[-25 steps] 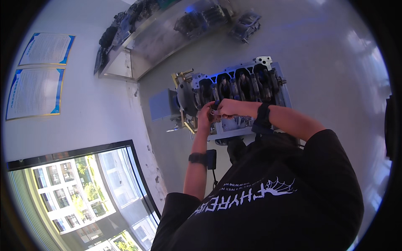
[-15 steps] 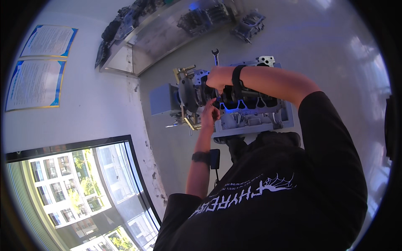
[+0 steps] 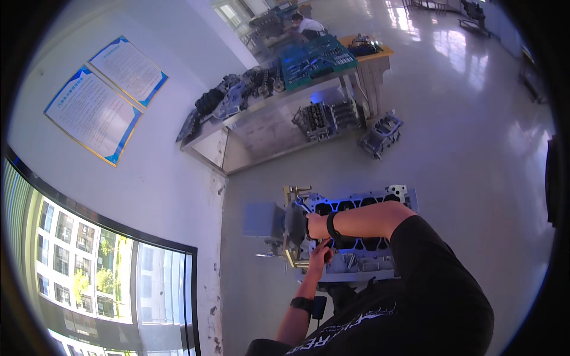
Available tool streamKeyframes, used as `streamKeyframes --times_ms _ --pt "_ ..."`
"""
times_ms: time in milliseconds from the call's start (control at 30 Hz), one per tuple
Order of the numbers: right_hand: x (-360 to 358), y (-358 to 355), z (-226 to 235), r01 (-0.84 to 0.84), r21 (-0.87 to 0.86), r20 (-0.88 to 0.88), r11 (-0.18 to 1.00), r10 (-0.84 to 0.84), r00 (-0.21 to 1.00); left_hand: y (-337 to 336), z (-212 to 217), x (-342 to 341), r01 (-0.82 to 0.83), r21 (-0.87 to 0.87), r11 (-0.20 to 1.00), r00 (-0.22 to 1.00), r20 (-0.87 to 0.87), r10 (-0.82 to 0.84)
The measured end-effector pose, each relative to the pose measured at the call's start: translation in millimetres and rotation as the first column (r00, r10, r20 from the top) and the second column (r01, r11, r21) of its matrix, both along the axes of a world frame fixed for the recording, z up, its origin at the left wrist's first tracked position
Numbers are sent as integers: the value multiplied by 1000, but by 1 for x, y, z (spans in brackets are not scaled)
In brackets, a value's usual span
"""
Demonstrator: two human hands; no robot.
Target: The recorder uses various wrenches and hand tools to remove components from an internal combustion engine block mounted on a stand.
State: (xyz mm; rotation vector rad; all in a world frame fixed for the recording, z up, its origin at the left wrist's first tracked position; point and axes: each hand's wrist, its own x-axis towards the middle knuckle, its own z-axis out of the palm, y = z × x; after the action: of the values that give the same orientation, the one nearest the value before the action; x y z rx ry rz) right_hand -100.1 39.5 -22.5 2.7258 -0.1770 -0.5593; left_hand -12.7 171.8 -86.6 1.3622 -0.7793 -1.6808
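An engine block (image 3: pixel 371 244) with a row of dark cylinder openings is mounted on a stand in front of me. My right hand (image 3: pixel 317 226) is closed around a wrench (image 3: pixel 302 204) at the block's left end. Its open-jaw end sticks out beyond my fist, leaning to the far left; the other end is hidden under the hand. My left hand (image 3: pixel 321 256) is just nearer to me, at the block's near left edge. Its index finger reaches toward the spot below my right fist, thumb apart. What that fingertip touches is too small to tell.
Left of the block are the stand's round plate (image 3: pixel 295 225), brass-coloured arms (image 3: pixel 292 257) and a grey box (image 3: pixel 263 219). Beyond stands a metal bench (image 3: pixel 249 145) with engine parts and a green tool case (image 3: pixel 317 62). Another block (image 3: pixel 381 135) sits on the floor. Far off, a person (image 3: pixel 309 26) bends down.
The view has tilted up, showing more of the bench and room. The wrench's jaw end has swung from pointing straight away to leaning left. Both hands stay at the block's left end.
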Motion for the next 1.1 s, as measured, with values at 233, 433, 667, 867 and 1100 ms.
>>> streamKeyframes --times_ms 233,433,667,867,1100 --pt "16 11 42 -157 -7 -81 988 156 984 0 15 12 -98 -29 995 995 34 99" --pt "30 2 -5 -192 -52 -146 980 182 972 -15 15 0 -28 -88 996 976 212 46" --pt "-4 -14 11 67 152 84 986 -81 993 -23 3 -13 -32 -97 995 964 260 56" --pt "-36 -7 38 487 382 -60 786 -505 861 -22 -5 -11 -109 12 994 982 158 106" --pt "-79 3 37 595 799 -454 -89 -738 500 -31 1 -21 -108 159 981 993 63 99"
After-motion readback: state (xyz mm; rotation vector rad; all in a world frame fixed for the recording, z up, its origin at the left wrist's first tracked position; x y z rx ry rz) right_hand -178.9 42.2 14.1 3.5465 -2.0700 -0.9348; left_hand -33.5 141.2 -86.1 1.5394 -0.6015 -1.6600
